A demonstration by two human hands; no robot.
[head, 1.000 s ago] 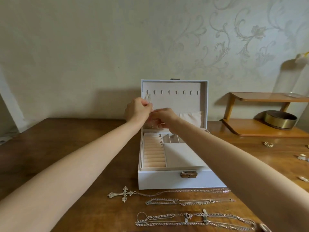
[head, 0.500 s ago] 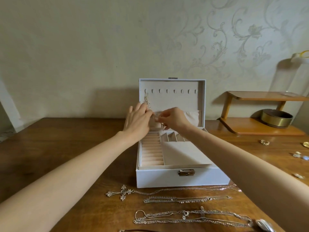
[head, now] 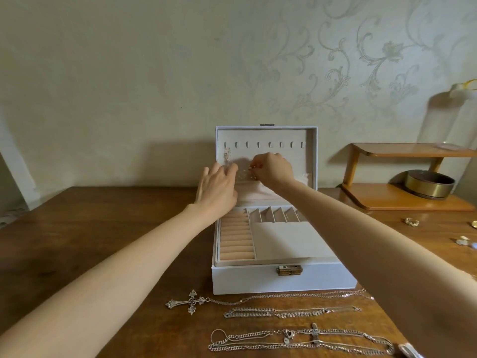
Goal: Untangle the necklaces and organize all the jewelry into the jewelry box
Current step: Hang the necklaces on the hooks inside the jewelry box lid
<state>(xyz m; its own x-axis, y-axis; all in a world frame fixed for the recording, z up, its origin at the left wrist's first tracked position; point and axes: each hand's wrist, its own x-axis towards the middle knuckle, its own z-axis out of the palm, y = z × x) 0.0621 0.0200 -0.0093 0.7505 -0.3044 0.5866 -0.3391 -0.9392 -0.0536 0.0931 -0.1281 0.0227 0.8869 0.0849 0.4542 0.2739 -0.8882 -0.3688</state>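
- While both arms reach across the bench (head: 77, 215) to the open jewelry box (head: 258, 280), the work sits at its upright lid (head: 302, 161). A row of hooks (head: 269, 144) there is meant to keep chains hanging apart.
- A fine necklace (head: 227, 154) hangs from the leftmost hook. The right hand (head: 275, 169) is curled, pinching what looks like its far end, dotted with tiny gold beads. I'd guess this is to draw it straight or tuck it toward the pouch (head: 255, 195) below.
- The left hand (head: 216, 188) is loose, its fingers nearly straight, with the tips by the chain, seemingly to steady it. It grips nothing.
- Ring rolls (head: 236, 239) and small compartments fill the tray underneath.
- On the bench in front of the box lie a cross necklace (head: 192, 302), a flat chain (head: 291, 311) and, nearest me, a bundle of chains (head: 296, 343) that looks knotted.
- Off to the right, small pieces (head: 411, 222) sit near a wooden shelf (head: 402, 200) that carries a brass bowl (head: 428, 186). Pale scrolled wallpaper (head: 129, 86) backs it all.
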